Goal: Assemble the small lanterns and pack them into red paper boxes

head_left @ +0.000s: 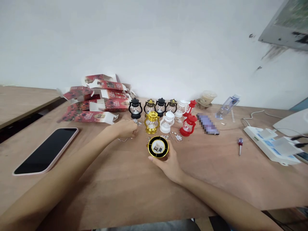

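Observation:
My right hand (171, 163) grips a gold lantern (158, 147) by its side. Its round underside, ringed in black and gold, faces me, and an opening in the middle shows small parts inside. To the left, my left hand (126, 129) is closed, fingers down by the small loose pieces on the table; what is between its fingertips is hidden. Just beyond my hands stand a gold lantern (151, 123), a white lantern (166, 122) and a red lantern (188, 125). Behind these is a row with a black lantern (135, 109) at its left end.
Red printed boxes (96, 104) are piled at the back left. A phone (47, 150) lies at left. Rightward are a pixelated phone (208, 124), a drink cup (208, 97), a plastic bottle (229, 104), a screwdriver (240, 145) and a white power strip (264, 144).

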Tool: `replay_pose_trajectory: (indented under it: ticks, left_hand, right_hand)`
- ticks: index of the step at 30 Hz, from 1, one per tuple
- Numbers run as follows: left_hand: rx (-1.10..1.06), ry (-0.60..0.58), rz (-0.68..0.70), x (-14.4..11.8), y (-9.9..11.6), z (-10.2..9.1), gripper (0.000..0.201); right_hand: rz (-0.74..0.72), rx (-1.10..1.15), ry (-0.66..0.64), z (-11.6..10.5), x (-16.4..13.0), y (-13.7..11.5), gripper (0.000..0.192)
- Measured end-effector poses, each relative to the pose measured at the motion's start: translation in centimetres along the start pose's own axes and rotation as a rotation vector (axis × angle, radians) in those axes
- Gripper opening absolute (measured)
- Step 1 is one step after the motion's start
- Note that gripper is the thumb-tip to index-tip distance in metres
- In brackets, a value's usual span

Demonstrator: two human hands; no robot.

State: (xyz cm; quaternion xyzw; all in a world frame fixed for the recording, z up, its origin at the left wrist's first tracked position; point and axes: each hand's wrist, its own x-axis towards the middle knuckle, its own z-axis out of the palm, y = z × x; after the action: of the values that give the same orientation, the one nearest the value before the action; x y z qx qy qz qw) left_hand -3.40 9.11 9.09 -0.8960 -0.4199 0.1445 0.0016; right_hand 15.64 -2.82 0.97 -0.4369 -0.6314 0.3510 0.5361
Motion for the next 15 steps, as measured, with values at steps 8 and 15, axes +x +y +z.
replay_pose_trajectory:
  ticks: [8, 15]
  left_hand:
    - [-0.156, 0.625, 0.275, -4.3, 1.9, -4.4, 0.024]
    - [-0.141, 0.609, 0.547, -6.9, 6.5, -5.4, 0.024]
  right_hand:
    - [-0.018, -0.01, -0.005, 0.0, 0.0, 0.0, 0.046]
    - [-0.05, -0.01, -0.025, -0.1, 0.0, -0.3, 0.045]
